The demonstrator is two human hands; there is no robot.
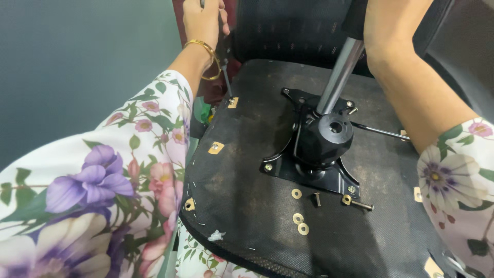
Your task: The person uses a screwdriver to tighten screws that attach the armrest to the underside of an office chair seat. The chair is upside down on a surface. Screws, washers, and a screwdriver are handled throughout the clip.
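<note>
My left hand (203,20), with a gold bangle on the wrist, grips a screwdriver (226,80) at the top of the view. The tool's tip rests on a brass threaded insert (232,102) at the far left edge of an upturned black chair seat (247,170). My right forearm (406,87) reaches up past a silver gas cylinder (339,74); that hand is out of frame. The cylinder rises from a black metal mechanism plate (319,154) mounted on the seat.
Loose brass washers (298,218) and two bolts (357,204) lie on the seat in front of the plate. More brass inserts (216,148) sit along the seat's left edge. A thin lever rod (378,131) sticks out to the right. The black chair back (288,31) lies behind.
</note>
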